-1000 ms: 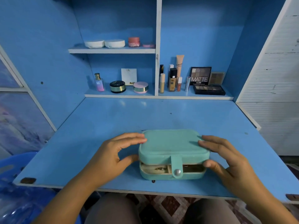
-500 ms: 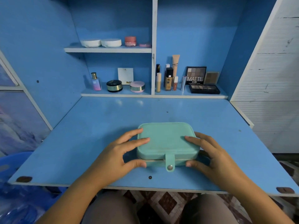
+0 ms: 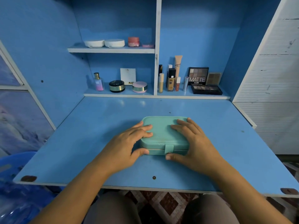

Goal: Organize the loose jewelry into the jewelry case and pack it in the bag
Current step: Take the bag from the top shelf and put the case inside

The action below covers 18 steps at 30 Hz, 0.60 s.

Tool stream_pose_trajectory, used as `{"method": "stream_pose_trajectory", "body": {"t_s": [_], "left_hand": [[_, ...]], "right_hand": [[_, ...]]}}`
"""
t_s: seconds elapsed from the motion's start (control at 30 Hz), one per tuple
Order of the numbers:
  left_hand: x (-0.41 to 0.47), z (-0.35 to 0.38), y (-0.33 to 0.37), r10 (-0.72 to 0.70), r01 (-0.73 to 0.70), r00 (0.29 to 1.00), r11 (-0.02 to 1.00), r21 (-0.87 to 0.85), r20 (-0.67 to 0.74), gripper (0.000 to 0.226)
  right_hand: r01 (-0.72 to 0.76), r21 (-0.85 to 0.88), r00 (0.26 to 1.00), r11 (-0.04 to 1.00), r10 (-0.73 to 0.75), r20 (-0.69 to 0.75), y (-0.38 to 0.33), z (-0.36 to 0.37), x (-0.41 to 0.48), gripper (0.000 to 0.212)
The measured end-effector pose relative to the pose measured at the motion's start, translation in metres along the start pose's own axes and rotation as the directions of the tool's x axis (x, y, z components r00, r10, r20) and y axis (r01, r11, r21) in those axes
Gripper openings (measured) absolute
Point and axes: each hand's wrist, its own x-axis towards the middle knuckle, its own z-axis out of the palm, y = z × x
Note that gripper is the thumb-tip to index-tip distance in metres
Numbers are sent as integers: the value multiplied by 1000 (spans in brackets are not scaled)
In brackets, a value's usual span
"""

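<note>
Fingers of the left hand (image 3: pixel 129 143) and right hand (image 3: pixel 192 143) press nearly straight on the lid of the closed teal rectangular jewelry case (image 3: pixel 161 133) in the middle of the blue desk (image 3: pixel 97 118), thumbs braced against its front, likely seating the snap tab (image 3: pixel 169 148).

Jewelry case (image 3: pixel 163 135): teal, lid down, flat near the middle of the table (image 3: pixel 90 126), somewhat toward the front edge; strap tab (image 3: pixel 169 148) hangs over its front wall.
Left hand (image 3: pixel 126 143): fingers straight on the lid's left part, thumb against the front wall's left end.
Right hand (image 3: pixel 192 143): fingers straight on the lid's right part, thumb tip at the strap tab's foot.
Lower shelf (image 3: pixel 119 95): along the table's back edge; perfume bottle (image 3: pixel 98 82), round compacts (image 3: pixel 116 86), tubes (image 3: pixel 178 65), eyeshadow palettes (image 3: pixel 206 90).
Upper shelf (image 3: pixel 111 50): two white round cases (image 3: pixel 94 43), a pink jar (image 3: pixel 133 41).
</note>
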Motion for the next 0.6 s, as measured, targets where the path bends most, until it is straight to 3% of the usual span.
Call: {"method": "stream_pose_trajectory", "body": {"t_s": [0.5, 0.6], "left_hand": [[-2, 3, 0, -29, 29, 1000, 996, -90, -9, 48], [-1, 5, 3, -4, 5, 999, 1000, -24, 36, 61]], "right_hand": [[43, 4, 989, 999, -42, -142, 7, 13, -5, 81], [-41, 66, 978, 997, 53, -202, 3, 15, -9, 85]]}}
